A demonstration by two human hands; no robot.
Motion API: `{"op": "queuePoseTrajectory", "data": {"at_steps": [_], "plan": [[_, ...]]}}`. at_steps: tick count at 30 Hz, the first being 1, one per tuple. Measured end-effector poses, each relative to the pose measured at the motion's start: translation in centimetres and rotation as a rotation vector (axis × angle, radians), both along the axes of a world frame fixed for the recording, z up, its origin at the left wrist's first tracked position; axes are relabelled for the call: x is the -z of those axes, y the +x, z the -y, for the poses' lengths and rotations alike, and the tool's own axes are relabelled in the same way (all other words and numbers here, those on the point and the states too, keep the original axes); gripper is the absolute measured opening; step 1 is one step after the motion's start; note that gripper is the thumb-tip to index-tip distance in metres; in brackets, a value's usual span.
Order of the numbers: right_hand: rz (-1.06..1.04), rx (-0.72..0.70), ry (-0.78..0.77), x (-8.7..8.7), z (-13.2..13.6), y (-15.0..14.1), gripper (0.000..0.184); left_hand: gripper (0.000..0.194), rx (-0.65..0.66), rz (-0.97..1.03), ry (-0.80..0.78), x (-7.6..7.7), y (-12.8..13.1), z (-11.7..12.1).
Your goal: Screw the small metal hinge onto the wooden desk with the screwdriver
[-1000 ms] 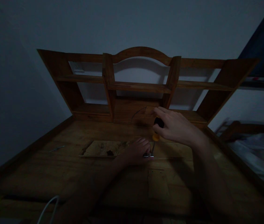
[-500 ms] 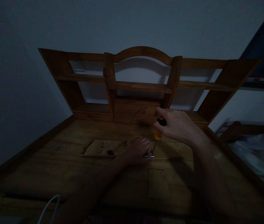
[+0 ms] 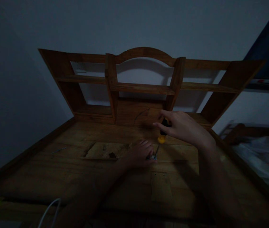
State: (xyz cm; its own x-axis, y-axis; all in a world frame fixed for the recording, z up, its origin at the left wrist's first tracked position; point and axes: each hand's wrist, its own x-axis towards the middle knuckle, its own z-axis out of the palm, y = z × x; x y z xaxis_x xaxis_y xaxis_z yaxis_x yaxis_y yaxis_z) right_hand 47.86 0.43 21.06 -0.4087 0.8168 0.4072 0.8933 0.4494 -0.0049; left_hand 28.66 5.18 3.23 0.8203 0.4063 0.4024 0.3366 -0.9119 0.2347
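Observation:
In the dim head view, my right hand is around the black and yellow handle of a screwdriver, its thumb and index finger somewhat loose. The shaft slants down to a small shiny metal hinge on the wooden desk top. My left hand lies low over the wood with curled fingers, pressing the hinge at its left end. Part of the hinge is hidden beneath those fingers. Just nearer to me is a rectangular wooden panel with small holes along its far edge.
A recess with debris lies left of my left hand. Farther left is a thin metal tool. A wooden shelf unit rises at the back. A white cable loops at the front left, and plastic bags are at right.
My right hand's fingers have shifted on the screwdriver handle, with the thumb now stretched farther left. My left hand stays at the hinge.

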Motion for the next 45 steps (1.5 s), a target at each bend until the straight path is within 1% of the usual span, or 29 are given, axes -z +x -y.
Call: {"op": "queuePoseTrajectory", "data": {"at_steps": [3,7,10,12,15,16,17,18,20,22,24,25,26,29,30,31,32,34,36,38,40,43,44,45], "plan": [[-0.024,-0.061,-0.043,-0.4,0.3,0.3,0.019,0.040,-0.006,0.003,0.019,0.3,0.0,-0.1],[-0.091,-0.165,-0.143,-0.9,0.9,0.7,0.021,0.043,-0.012,0.000,0.030,0.4,0.1,-0.1],[-0.108,-0.192,-0.130,-0.9,0.9,0.7,0.018,0.041,0.001,-0.004,0.016,0.2,0.1,-0.1],[-0.082,-0.128,-0.085,-0.7,0.8,0.5,0.017,0.038,0.003,0.000,0.016,0.0,0.0,-0.1],[0.015,0.063,-0.031,-0.4,0.6,0.2,0.033,0.039,0.009,0.014,0.029,0.1,0.0,-0.1],[0.035,0.104,-0.025,-0.4,0.6,0.2,0.036,0.039,0.013,0.014,0.026,0.1,0.0,-0.1],[0.036,0.112,-0.027,-0.4,0.6,0.2,0.035,0.039,0.017,0.012,0.020,0.2,0.0,-0.2],[0.019,0.088,-0.035,-0.4,0.6,0.2,0.029,0.039,0.017,0.012,0.012,0.3,0.0,-0.2],[-0.037,-0.009,-0.075,-0.5,0.6,0.4,0.021,0.040,0.014,0.012,-0.002,0.3,0.0,-0.3],[-0.079,-0.105,-0.119,-0.6,0.6,0.4,0.020,0.041,0.011,0.011,0.002,0.3,0.0,-0.3],[-0.096,-0.152,-0.137,-0.6,0.6,0.3,0.016,0.040,0.010,0.000,0.012,0.2,0.1,-0.2],[-0.094,-0.150,-0.128,-0.6,0.6,0.1,0.015,0.039,0.006,-0.004,0.017,0.2,0.1,-0.2],[-0.081,-0.124,-0.103,-0.5,0.5,0.0,0.018,0.039,0.000,-0.003,0.018,0.1,0.0,-0.2],[0.003,0.017,-0.018,-0.5,0.5,-0.5,0.040,0.038,0.002,0.004,-0.003,0.0,0.0,-0.1],[0.019,0.040,-0.007,-0.5,0.5,-0.5,0.042,0.038,0.012,0.007,-0.010,0.0,0.0,-0.1],[0.018,0.038,-0.014,-0.6,0.5,-0.5,0.039,0.037,0.022,0.006,-0.015,0.0,0.0,0.0],[0.003,0.010,-0.037,-0.7,0.6,-0.5,0.032,0.037,0.030,0.004,-0.016,-0.1,-0.1,0.0],[-0.044,-0.078,-0.086,-0.9,0.8,-0.4,0.018,0.037,0.029,-0.001,-0.008,-0.2,-0.1,0.0],[-0.078,-0.152,-0.111,-0.9,0.8,-0.3,0.012,0.038,0.021,0.000,-0.002,-0.2,-0.1,0.0],[-0.096,-0.182,-0.111,-0.7,0.6,-0.4,0.011,0.038,0.018,0.011,0.000,-0.1,-0.1,0.0],[-0.083,-0.134,-0.079,-0.3,0.4,-0.5,0.022,0.039,0.015,0.023,0.000,0.0,0.0,0.0],[0.009,0.027,0.004,0.1,0.0,-0.6,0.040,0.038,0.023,0.030,0.017,-0.1,0.1,0.0],[0.026,0.054,0.011,0.1,0.0,-0.5,0.041,0.036,0.029,0.033,0.026,-0.3,0.1,0.0],[0.022,0.051,0.005,0.1,0.0,-0.4,0.037,0.034,0.039,0.041,0.040,-0.5,0.1,0.1]]}}
